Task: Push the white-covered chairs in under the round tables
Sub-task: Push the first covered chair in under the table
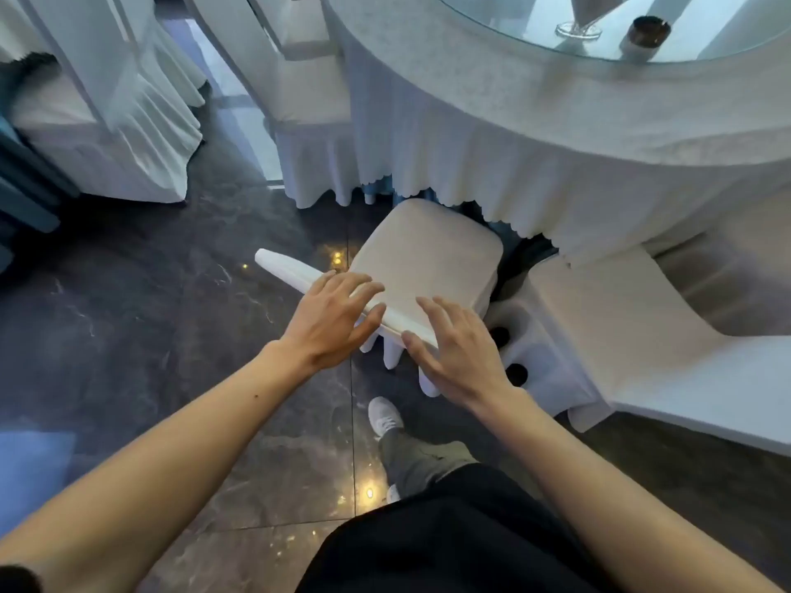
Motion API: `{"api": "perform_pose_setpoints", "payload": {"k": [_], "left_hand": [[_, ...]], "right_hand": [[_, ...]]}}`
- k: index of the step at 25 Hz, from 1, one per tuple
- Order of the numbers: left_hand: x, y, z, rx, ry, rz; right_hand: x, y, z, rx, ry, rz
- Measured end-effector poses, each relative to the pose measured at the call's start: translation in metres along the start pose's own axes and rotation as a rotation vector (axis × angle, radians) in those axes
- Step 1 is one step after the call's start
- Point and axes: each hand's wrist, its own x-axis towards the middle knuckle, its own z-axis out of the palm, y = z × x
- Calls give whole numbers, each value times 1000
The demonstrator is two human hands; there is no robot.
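A white-covered chair (pixel 428 258) stands in front of me, its seat front just under the scalloped hem of the round table's white cloth (pixel 513 134). The top edge of its backrest (pixel 282 267) runs diagonally below me. My left hand (pixel 334 318) lies over that edge with fingers stretched out and thumb on the near side. My right hand (pixel 458 353) rests flat on the edge further right, fingers spread. Neither hand is curled around the backrest.
Another white-covered chair (pixel 642 336) stands close on the right, almost touching. More covered chairs stand at the table's far left (pixel 299 92) and at a second table on the left (pixel 107 122). The glass tabletop (pixel 513 19) carries a dark ashtray (pixel 646 34). My foot (pixel 385 415) is on the dark marble floor.
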Motion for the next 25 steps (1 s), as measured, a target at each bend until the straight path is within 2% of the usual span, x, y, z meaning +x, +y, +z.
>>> {"api": "perform_pose_setpoints", "payload": {"k": [7,11,19,25], "left_hand": [[17,-65,7,8,-60,207],[31,-100,3,-121,-138,251],[43,-120,15,-212,-71,378],[43,-128,26,-177,-44,392]], "right_hand": [[35,-27,51,100,27,61],[52,-44,65,76,118,150],[66,-57,78,-122,292,276],[67,-53,95,-213,475,301]]}}
